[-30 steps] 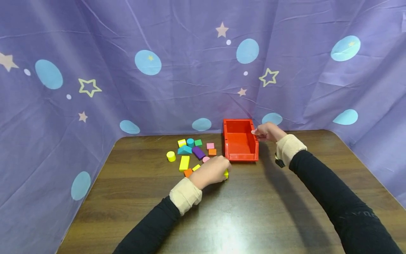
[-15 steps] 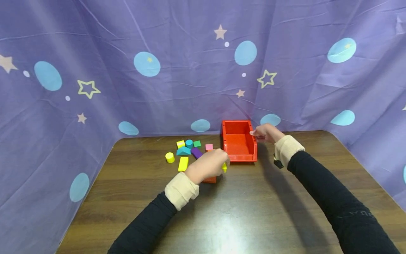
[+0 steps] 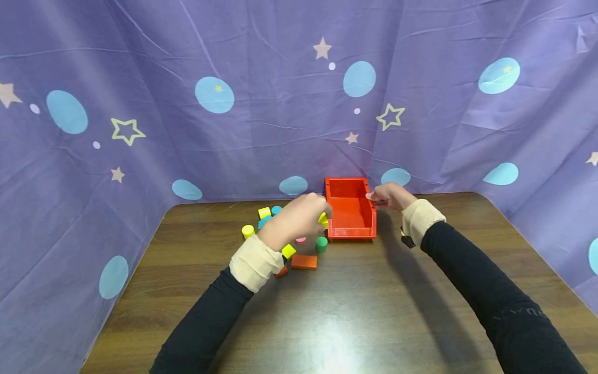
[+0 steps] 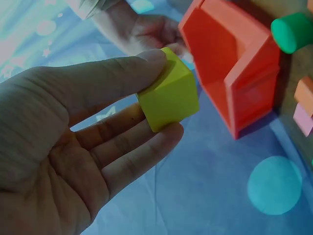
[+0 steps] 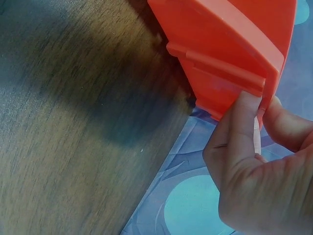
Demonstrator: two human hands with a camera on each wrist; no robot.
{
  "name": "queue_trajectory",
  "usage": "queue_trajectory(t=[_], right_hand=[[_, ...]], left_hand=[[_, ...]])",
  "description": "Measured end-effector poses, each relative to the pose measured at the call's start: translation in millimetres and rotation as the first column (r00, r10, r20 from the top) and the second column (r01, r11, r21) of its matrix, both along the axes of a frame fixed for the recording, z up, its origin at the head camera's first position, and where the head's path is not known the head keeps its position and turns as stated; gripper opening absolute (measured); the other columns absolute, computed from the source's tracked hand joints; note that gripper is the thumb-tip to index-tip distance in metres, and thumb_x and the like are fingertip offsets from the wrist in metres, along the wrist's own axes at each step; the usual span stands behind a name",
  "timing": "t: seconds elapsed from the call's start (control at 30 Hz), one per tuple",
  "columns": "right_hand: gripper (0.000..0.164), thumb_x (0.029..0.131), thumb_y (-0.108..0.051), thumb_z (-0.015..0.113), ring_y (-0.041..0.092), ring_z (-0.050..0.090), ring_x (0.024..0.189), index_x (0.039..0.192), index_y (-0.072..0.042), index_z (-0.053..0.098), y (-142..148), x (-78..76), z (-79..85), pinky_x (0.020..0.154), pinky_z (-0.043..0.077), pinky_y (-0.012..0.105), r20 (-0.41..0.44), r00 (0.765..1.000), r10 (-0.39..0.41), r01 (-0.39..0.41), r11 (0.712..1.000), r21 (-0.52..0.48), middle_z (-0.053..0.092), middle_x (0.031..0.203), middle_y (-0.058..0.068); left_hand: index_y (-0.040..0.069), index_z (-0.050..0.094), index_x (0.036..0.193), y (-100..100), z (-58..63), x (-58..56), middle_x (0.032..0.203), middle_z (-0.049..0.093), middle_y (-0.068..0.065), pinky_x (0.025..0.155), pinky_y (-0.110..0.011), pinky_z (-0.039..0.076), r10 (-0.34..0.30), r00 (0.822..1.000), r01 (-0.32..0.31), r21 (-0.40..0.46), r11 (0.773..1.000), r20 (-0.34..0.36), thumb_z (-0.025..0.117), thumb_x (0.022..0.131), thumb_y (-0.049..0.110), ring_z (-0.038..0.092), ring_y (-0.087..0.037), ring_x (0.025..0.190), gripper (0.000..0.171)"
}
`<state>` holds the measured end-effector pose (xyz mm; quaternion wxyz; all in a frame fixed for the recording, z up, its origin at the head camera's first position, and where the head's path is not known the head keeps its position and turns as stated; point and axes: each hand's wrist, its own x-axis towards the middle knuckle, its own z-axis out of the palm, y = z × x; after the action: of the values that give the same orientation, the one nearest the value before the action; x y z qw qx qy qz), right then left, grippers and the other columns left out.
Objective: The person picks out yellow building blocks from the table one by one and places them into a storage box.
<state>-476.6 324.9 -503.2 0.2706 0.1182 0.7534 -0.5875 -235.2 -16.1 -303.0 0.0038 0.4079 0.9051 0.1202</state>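
Between its thumb and fingertips, my left hand (image 3: 299, 219) pinches a yellow block (image 4: 173, 93). The block is held up near the left wall of a red open-front bin (image 3: 352, 234). My right hand (image 3: 392, 197) grips the bin's right side wall; in the right wrist view its thumb and fingers (image 5: 243, 122) lie on either side of that red wall. The bin's visible floor holds nothing. Several coloured blocks are under and around my left hand, which hides part of them in the head view.
An orange block (image 3: 304, 262), a green cylinder (image 3: 321, 244) and another yellow block (image 3: 288, 252) lie on the wooden table (image 3: 383, 311) near the bin. A yellow cylinder (image 3: 248, 231) stands farther left. A purple cloth (image 3: 261, 156) hangs behind the table.
My left hand has moved away from me, lifting the yellow block toward the bin's left wall. It has uncovered the orange block and green cylinder. My right hand keeps its grip.
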Motion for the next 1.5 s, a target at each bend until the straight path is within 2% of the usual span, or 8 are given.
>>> queue_trajectory(t=[0.07, 0.3, 0.53, 0.73, 0.87, 1.07, 1.23, 1.5], right_hand=[[0.010, 0.097, -0.004, 0.065, 0.019, 0.058, 0.079, 0.089, 0.000, 0.060, -5, 7.6, 9.4, 0.078, 0.056, 0.032, 0.012, 1.000, -0.001, 0.002, 1.000, -0.012, 0.057, 0.084, 0.006], [0.010, 0.097, -0.004, 0.065, 0.020, 0.063, 0.083, 0.088, 0.001, 0.063, -1, 1.0, 4.4, 0.082, 0.057, 0.034, -0.009, 1.000, 0.025, -0.024, 0.999, 0.022, 0.062, 0.087, 0.009], [0.014, 0.098, -0.008, 0.066, 0.020, 0.061, 0.080, 0.086, -0.003, 0.061, 2, 6.7, 8.4, 0.080, 0.057, 0.034, -0.014, 0.999, 0.031, -0.030, 0.999, 0.031, 0.061, 0.088, 0.009], [0.016, 0.093, -0.009, 0.074, 0.021, 0.064, 0.077, 0.086, -0.001, 0.063, 10, -6.5, -7.6, 0.073, 0.058, 0.033, 0.000, 1.000, -0.009, 0.009, 1.000, -0.012, 0.065, 0.085, 0.012], [0.012, 0.096, -0.009, 0.070, 0.019, 0.062, 0.081, 0.093, 0.000, 0.063, 4, 1.1, 0.1, 0.082, 0.057, 0.033, 0.011, 1.000, -0.026, 0.026, 1.000, 0.013, 0.064, 0.089, 0.010], [0.014, 0.098, -0.011, 0.067, 0.018, 0.064, 0.081, 0.089, -0.002, 0.064, -1, 9.1, 9.2, 0.080, 0.058, 0.033, 0.008, 1.000, -0.018, 0.018, 0.999, 0.032, 0.066, 0.087, 0.007], [0.012, 0.097, -0.011, 0.069, 0.019, 0.067, 0.082, 0.090, -0.001, 0.065, 0, 5.4, 4.7, 0.080, 0.059, 0.034, 0.000, 1.000, -0.032, 0.032, 0.999, 0.032, 0.068, 0.089, 0.009], [0.016, 0.097, -0.012, 0.070, 0.019, 0.062, 0.080, 0.092, 0.002, 0.064, 1, 5.8, 3.7, 0.080, 0.058, 0.033, -0.005, 1.000, -0.007, 0.007, 1.000, 0.025, 0.064, 0.089, 0.010]], left_hand=[[0.004, 0.079, 0.105, 0, 5.7, -2.4, 0.104, 0.076, -0.008, 0.087, -0.034, 0.056, -0.004, 1.000, 0.004, 0.007, 1.000, -0.009, 0.079, 0.085, 0.001, 0.070, -0.024, 0.098, 0.021], [0.006, 0.077, 0.113, 8, 24.7, -11.0, 0.111, 0.074, -0.007, 0.087, -0.029, 0.056, 0.002, 1.000, -0.002, 0.010, 1.000, 0.006, 0.078, 0.089, 0.006, 0.067, -0.021, 0.101, 0.024], [0.006, 0.077, 0.116, 22, 33.3, -26.1, 0.111, 0.074, -0.007, 0.089, -0.027, 0.054, -0.021, 1.000, 0.021, 0.029, 0.999, -0.004, 0.078, 0.090, 0.007, 0.064, -0.020, 0.101, 0.027], [0.008, 0.076, 0.120, 33, 34.3, -36.6, 0.114, 0.073, -0.005, 0.090, -0.026, 0.053, -0.016, 1.000, 0.016, 0.037, 0.999, -0.001, 0.078, 0.091, 0.009, 0.063, -0.019, 0.103, 0.029], [0.008, 0.077, 0.118, 38, 33.8, -42.6, 0.114, 0.073, -0.005, 0.087, -0.025, 0.052, -0.011, 1.000, 0.010, 0.047, 0.999, 0.015, 0.078, 0.090, 0.009, 0.062, -0.018, 0.100, 0.028], [0.008, 0.078, 0.113, 48, 31.9, -52.9, 0.110, 0.074, -0.003, 0.081, -0.025, 0.049, -0.022, 1.000, 0.021, 0.038, 0.999, 0.018, 0.079, 0.088, 0.006, 0.061, -0.017, 0.093, 0.025], [0.008, 0.080, 0.109, 58, 30.3, -60.6, 0.105, 0.074, -0.003, 0.079, -0.025, 0.048, -0.023, 1.000, 0.023, 0.012, 1.000, -0.012, 0.078, 0.085, 0.005, 0.061, -0.018, 0.089, 0.024], [0.007, 0.080, 0.104, 75, 22.7, -73.3, 0.101, 0.074, -0.003, 0.075, -0.024, 0.050, -0.022, 1.000, 0.022, 0.004, 1.000, 0.008, 0.076, 0.084, 0.001, 0.062, -0.018, 0.089, 0.020]])
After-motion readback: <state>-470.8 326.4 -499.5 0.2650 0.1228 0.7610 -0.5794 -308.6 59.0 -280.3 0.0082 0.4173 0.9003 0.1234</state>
